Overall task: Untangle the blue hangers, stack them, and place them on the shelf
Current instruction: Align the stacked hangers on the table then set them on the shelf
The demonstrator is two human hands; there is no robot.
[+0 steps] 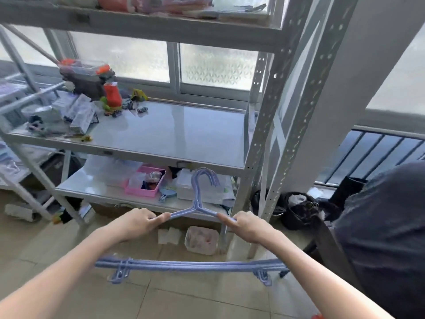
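Note:
A stack of blue hangers [197,203] hangs in the air in front of the metal shelf unit, hooks up and lined together. My left hand [138,221] grips the left shoulder arm of the stack. My right hand [247,224] grips the right shoulder arm. The hangers' bottom bars [188,265] run across below my forearms, with small clips at both ends. The hooks sit level with the front edge of the middle shelf [184,134], whose right half is bare steel.
Toys, packets and a dark box crowd the middle shelf's left part [87,100]. The lower shelf holds a pink basket [145,183] and white boxes. A plastic container [202,240] lies on the tiled floor. A perforated upright [271,125] stands to the right. Dark bags sit near it.

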